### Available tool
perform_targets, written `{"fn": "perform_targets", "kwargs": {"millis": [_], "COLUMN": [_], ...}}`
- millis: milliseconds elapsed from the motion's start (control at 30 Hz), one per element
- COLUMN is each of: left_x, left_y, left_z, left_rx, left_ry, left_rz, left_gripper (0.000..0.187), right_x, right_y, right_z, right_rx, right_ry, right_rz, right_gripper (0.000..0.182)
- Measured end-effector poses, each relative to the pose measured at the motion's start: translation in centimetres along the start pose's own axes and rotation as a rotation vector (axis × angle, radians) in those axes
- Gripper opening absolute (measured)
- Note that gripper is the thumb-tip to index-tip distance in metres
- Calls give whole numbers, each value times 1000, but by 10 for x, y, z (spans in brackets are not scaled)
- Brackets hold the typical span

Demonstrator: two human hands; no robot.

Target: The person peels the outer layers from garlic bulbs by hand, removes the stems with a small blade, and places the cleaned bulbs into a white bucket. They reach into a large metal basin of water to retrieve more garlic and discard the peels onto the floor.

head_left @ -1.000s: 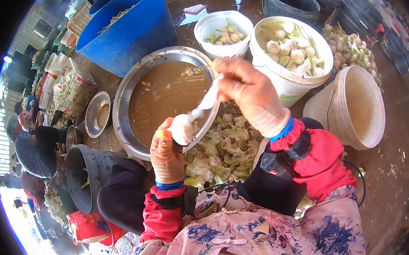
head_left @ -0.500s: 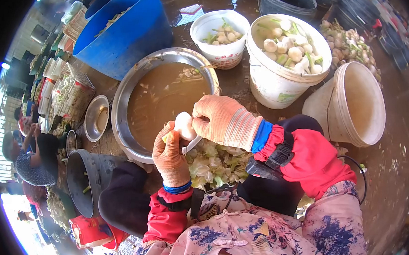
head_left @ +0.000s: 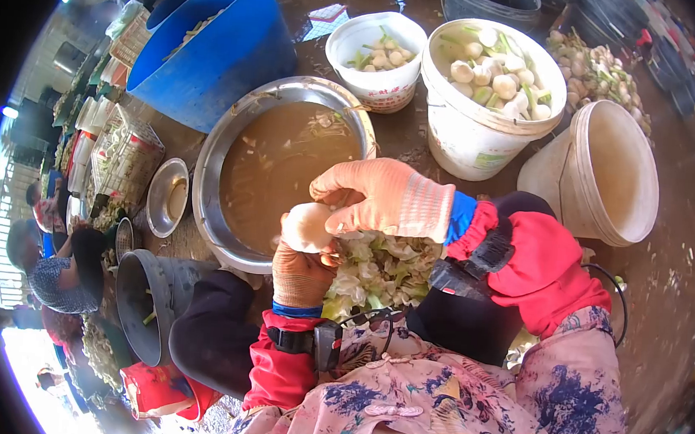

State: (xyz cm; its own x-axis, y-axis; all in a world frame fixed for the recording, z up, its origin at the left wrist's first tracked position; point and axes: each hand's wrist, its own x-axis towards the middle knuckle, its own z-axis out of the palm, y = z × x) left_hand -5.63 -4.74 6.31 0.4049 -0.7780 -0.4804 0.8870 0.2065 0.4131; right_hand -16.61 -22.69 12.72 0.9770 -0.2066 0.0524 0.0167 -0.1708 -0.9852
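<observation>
A pale, round garlic bulb [head_left: 306,227] sits in my left hand [head_left: 303,277], whose gloved fingers close around it from below. My right hand [head_left: 385,197], in an orange ribbed glove, reaches over from the right. Its thumb rests against the bulb's side while its bent fingers curve at the top edge, so the bulb lies between both hands. Under them is the rim of a wide metal basin [head_left: 205,195] of brown water. A heap of pale, leafy peelings [head_left: 388,272] lies just below my right hand.
A white bucket [head_left: 470,141] holds garlic bulbs with green stems, as does a smaller white tub [head_left: 376,90]. At right, a white bucket [head_left: 616,175] leans tilted. A blue tub [head_left: 213,62], a grey bucket [head_left: 144,308] and a small metal bowl [head_left: 167,198] stand left. Another person [head_left: 61,278] sits farther left.
The bulb has turned in my left hand and sits slightly lower. My right hand has gone from a closed fist beside the bulb to thumb and fingers spread around its upper right side.
</observation>
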Motion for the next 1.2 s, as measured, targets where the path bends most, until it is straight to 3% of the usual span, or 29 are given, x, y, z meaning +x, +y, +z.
{"fn": "perform_targets", "kwargs": {"millis": [33,67,133,167,233,300,367,433,467,500,567,633,767,833,900,967,1033,1067,1133,1200], "left_x": [1,2,7,10,15,28,44,57,61,57,48,58,80,75,70,54,54,59,64,78], "left_y": [-3,-3,-5,-7,-16,-7,-2,1,1,1,3,15,52,73,96,106,120,122,114,114], "left_z": [4,4,1,1,24,-6,-1,35,60,93,164,176,123,86,37,23,-8,-19,-19,-3], "left_rx": [17,-4,-15,-27,-73,65,98,152,188,227,316,476,723,854,968,980,892,877,846,920], "left_ry": [84,-37,-18,4,205,166,205,100,2,-242,-557,-567,-318,-132,-30,162,173,193,292,345], "left_rz": [-37,-109,-87,-64,69,117,132,115,118,99,165,232,206,123,49,-35,-111,-128,-135,-230], "left_gripper": [38,36,35,34,32,32,32,31,34,43,68,73,67,59,55,52,55,55,56,56], "right_x": [-1,-1,0,-2,-13,-22,-36,-43,-42,-42,-46,-56,-70,-76,-83,-82,-75,-71,-66,-61], "right_y": [-4,-7,-9,-11,-34,-17,-19,-17,-18,-18,-18,-26,-51,-41,-16,11,42,49,61,64], "right_z": [1,2,3,5,17,36,44,40,37,32,11,-5,-72,-117,-161,-200,-223,-225,-224,-217], "right_rx": [-1,-92,-339,-340,-750,-790,-813,-880,-906,-932,-919,-877,-933,-888,-860,-1051,-966,-871,-831,-941], "right_ry": [6,11,76,79,-320,-734,-879,-860,-840,-819,-737,-527,-418,-235,95,326,492,533,425,458], "right_rz": [0,16,-73,-72,69,-25,17,66,127,186,191,70,28,46,54,154,204,325,352,404], "right_gripper": [42,37,19,19,11,15,18,23,25,26,25,22,20,18,15,12,11,15,14,13]}}
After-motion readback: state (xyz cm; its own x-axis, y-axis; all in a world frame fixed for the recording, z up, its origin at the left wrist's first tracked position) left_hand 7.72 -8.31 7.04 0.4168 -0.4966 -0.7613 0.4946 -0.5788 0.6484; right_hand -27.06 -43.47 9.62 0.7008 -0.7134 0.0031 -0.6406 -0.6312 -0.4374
